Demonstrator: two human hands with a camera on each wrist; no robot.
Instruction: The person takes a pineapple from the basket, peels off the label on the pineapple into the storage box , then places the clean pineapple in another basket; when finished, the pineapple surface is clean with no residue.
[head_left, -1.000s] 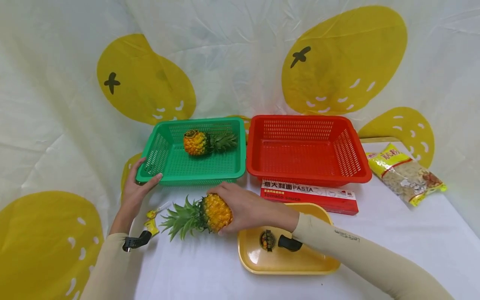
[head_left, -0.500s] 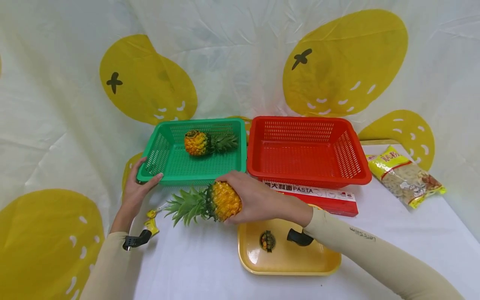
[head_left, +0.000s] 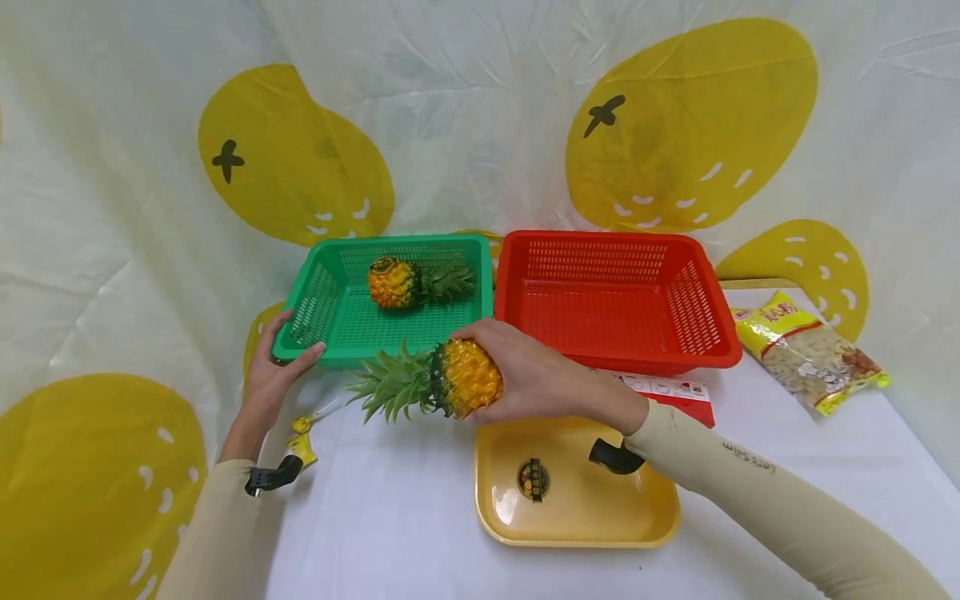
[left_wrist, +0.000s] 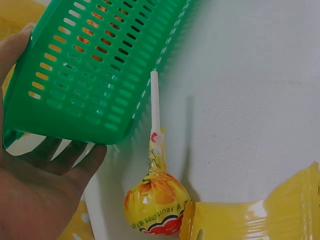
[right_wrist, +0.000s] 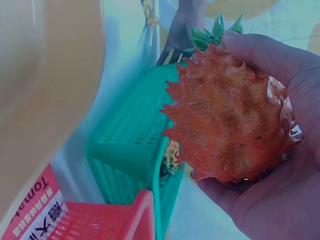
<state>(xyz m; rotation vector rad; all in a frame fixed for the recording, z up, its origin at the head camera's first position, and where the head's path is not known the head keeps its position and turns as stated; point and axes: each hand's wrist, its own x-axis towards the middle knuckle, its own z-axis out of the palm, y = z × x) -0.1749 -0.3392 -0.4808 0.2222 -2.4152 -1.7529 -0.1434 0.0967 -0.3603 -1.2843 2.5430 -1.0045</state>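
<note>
**Pineapple held sideways above the table**

The right hand [head_left: 536, 375] grasps the pineapple [head_left: 450, 379] with fingers curled over its body, in the air just before the green basket [head_left: 318, 312]; its long axis lies level, the leaves pointing to 9 o'clock, the base to 3 o'clock. The left hand [head_left: 273, 375] grips the near left corner of the green basket, thumb on the rim; a second pineapple [head_left: 393, 283] lies inside, leaves to 3 o'clock. The red basket [head_left: 705, 287] stands at 3 o'clock of the green one; the red box [head_left: 675, 392] before it shows "Toma" in the right wrist view; a lollipop [left_wrist: 157, 202] lies near the left hand; the yellow tray [head_left: 577, 508] is under the right wrist.
</note>
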